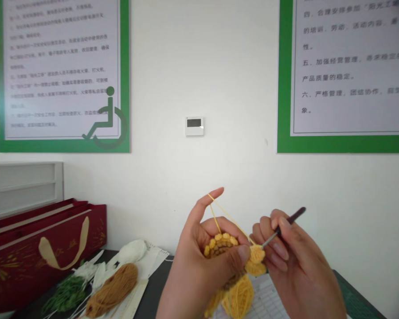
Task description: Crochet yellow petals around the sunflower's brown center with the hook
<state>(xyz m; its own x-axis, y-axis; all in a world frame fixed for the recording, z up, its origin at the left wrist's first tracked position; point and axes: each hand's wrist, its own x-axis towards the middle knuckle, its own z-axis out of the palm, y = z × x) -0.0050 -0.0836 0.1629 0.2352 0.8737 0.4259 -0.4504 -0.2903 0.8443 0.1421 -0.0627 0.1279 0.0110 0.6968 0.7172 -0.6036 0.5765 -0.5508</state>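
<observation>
My left hand [204, 261] pinches a round crochet piece [222, 241], brown inside with a bumpy yellow edge, between thumb and fingers. Its index finger points up with yellow yarn [229, 215] looped over it, running down to the piece. In my right hand [292, 261] is a crochet hook [291, 220] with a dark handle, held like a pen. The hook's metal end meets the yellow stitches at the right edge of the piece; its tip is hidden there. Below the hands sits a ball of yellow yarn [240, 297], partly covered by my left hand.
Dark red gift bags [49, 252] stand at the left. Beside them lie brown yarn [115, 290], green yarn [66, 292] and white yarn [132, 251] on the dark table [156, 283]. Printed paper [269, 297] lies beneath the hands. Behind is a white wall with green-framed posters [124, 66] and a small panel [194, 126].
</observation>
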